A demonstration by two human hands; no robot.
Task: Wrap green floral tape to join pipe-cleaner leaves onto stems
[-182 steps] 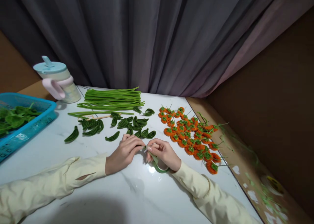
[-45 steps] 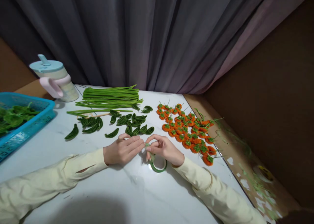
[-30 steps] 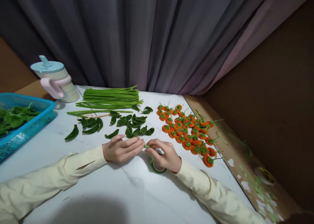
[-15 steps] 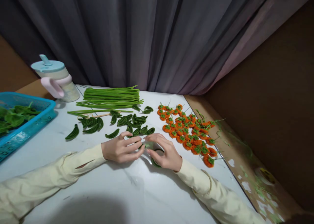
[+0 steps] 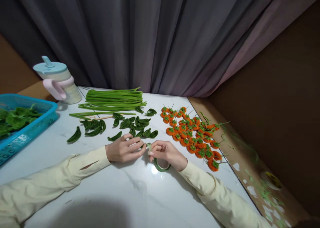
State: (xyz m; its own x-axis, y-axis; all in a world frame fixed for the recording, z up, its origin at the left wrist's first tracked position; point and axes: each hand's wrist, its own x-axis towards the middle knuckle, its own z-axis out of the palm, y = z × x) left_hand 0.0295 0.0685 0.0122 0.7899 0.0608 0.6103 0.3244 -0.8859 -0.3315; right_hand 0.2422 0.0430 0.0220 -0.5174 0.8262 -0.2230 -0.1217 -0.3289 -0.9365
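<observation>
My left hand (image 5: 126, 149) is closed in a pinch on a small dark green chenille leaf (image 5: 142, 146), mostly covered by the fingers. Facing it, my right hand (image 5: 170, 154) pinches a pale green strip of floral tape (image 5: 149, 147) between thumb and forefinger. The strip's upper end meets the tip of the held leaf. Below the right hand is the green tape roll (image 5: 162, 170), low at the tabletop. Just behind both hands lie several dark green leaves (image 5: 143, 122) of fuzzy chenille stem.
Bright green chenille stems (image 5: 113, 99) lie at the back of the white table (image 5: 105, 194). Several small orange persimmons (image 5: 185, 142) with green tops spread to the right. A blue basket (image 5: 41, 121) with green leaves and a lidded cup (image 5: 58, 81) stand left. Scraps (image 5: 267, 201) litter the right.
Both hands stay close together, turning the tape at the leaf. Half a second ago my right fingers were spread wider; now they pinch the strip, and the tape roll shows more fully.
</observation>
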